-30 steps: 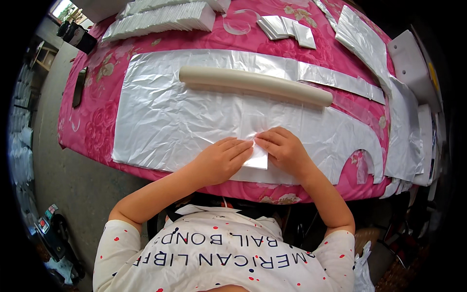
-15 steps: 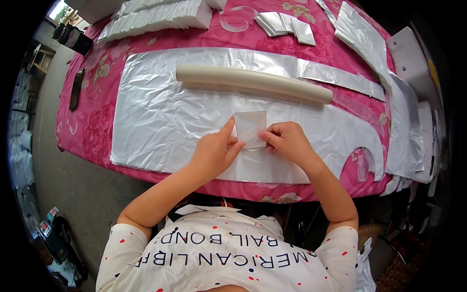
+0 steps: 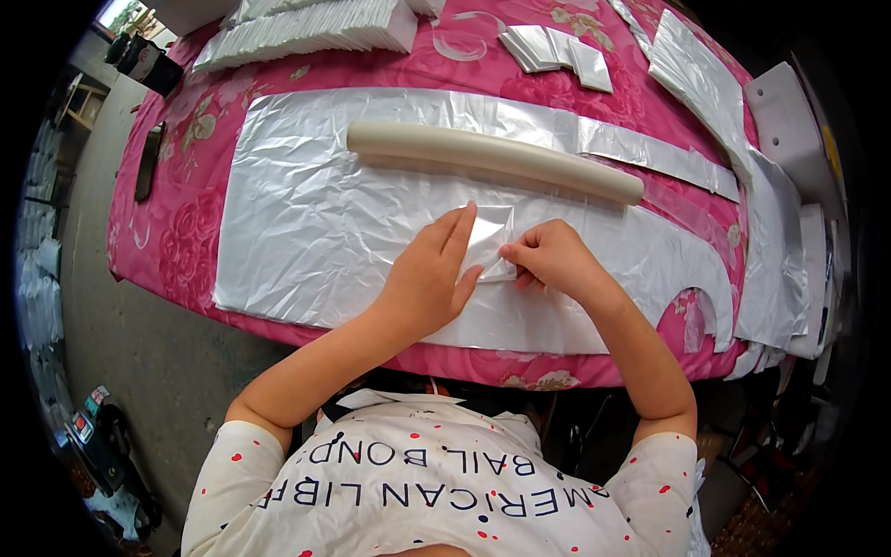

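Observation:
A small folded square of thin, shiny plastic film [image 3: 494,230] lies on a stack of large silvery-white film sheets [image 3: 297,213]. My left hand [image 3: 429,265] rests flat over its left side, fingers stretched forward and thumb spread, hiding part of it. At the square's right edge, my right hand [image 3: 549,258] pinches the film between thumb and forefinger. Just beyond both hands, a long beige tube [image 3: 492,158] lies across the sheets, touching neither hand.
Several folded film squares [image 3: 557,54] lie at the back. A long row of white packets [image 3: 311,37] stands at the far left, near a dark phone-like object [image 3: 148,162]. White boxes [image 3: 789,121] border the right side. A pink floral cloth [image 3: 186,241] covers the table.
My left hand has slid right and forward, flattening over the folded square. My right hand still pinches its right edge. The whole view has shifted slightly.

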The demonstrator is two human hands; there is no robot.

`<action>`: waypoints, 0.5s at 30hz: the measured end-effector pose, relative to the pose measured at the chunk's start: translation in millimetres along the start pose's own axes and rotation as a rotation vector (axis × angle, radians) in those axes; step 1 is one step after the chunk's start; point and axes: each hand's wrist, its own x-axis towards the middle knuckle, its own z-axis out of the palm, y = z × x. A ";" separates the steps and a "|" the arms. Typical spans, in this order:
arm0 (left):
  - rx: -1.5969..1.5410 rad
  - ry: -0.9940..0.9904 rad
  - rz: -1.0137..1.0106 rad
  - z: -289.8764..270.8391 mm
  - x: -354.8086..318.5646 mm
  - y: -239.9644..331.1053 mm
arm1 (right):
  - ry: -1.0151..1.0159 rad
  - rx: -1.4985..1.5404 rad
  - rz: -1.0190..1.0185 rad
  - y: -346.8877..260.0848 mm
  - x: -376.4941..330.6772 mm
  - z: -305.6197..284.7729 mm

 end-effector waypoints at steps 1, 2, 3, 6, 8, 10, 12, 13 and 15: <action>0.015 -0.027 0.046 5.9 -0.7 1.0 | 0.003 -0.006 -0.009 0.5 0.6 0.1; 0.031 -0.053 0.092 12.6 0.0 3.3 | 0.005 -0.012 -0.017 1.1 1.2 0.4; 0.046 -0.080 0.139 18.6 0.6 5.9 | 0.012 -0.006 -0.019 1.7 1.7 1.0; 0.215 -0.188 0.032 33.2 1.9 9.0 | 0.037 0.001 -0.022 4.2 1.4 3.2; 0.253 -0.210 0.006 37.6 2.0 5.7 | 0.060 -0.012 -0.021 4.4 0.7 5.5; 0.260 -0.217 0.035 36.4 0.1 -0.9 | 0.082 -0.026 -0.037 4.4 -0.9 7.4; 0.214 -0.218 0.040 39.7 -0.9 -1.7 | 0.151 -0.133 -0.117 6.9 -5.6 10.7; 0.195 -0.212 0.043 40.4 0.2 -2.7 | 0.210 -0.237 -0.196 9.5 -10.0 13.1; 0.207 -0.194 0.052 41.9 0.6 -3.7 | 0.285 -0.380 -0.267 11.3 -17.5 14.5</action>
